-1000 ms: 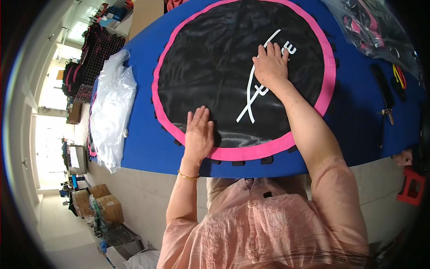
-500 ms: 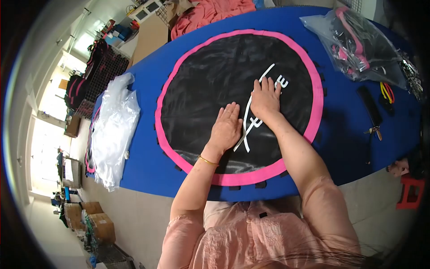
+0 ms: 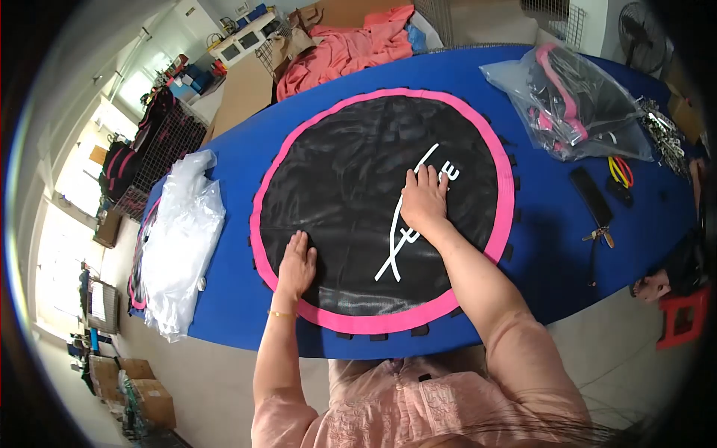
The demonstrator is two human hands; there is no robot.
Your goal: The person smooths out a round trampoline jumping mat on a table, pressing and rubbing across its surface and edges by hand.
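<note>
A round black trampoline mat (image 3: 343, 179) with a pink border and small black tabs around its edge lies flat on a blue-covered table (image 3: 224, 246). White lettering and a curved white line run across its right half. My left hand (image 3: 298, 265) rests flat on the lower left of the mat, near the pink border, fingers stretched out. On the white print lies my right hand (image 3: 424, 200), palm down, hiding part of the letters. Neither hand holds anything.
Clear plastic bags (image 3: 183, 246) lie at the table's left. A bagged black-and-pink item (image 3: 571, 104) sits at the far right, near a black strap with keys (image 3: 594, 198) and a metal bunch (image 3: 663, 134). Pink cloth (image 3: 343, 52) is heaped behind. A red stool (image 3: 683, 317) stands right.
My left hand has slid left across the mat, away from the white print towards the border. My right hand stays on the lettering. The camera view has tilted up slightly.
</note>
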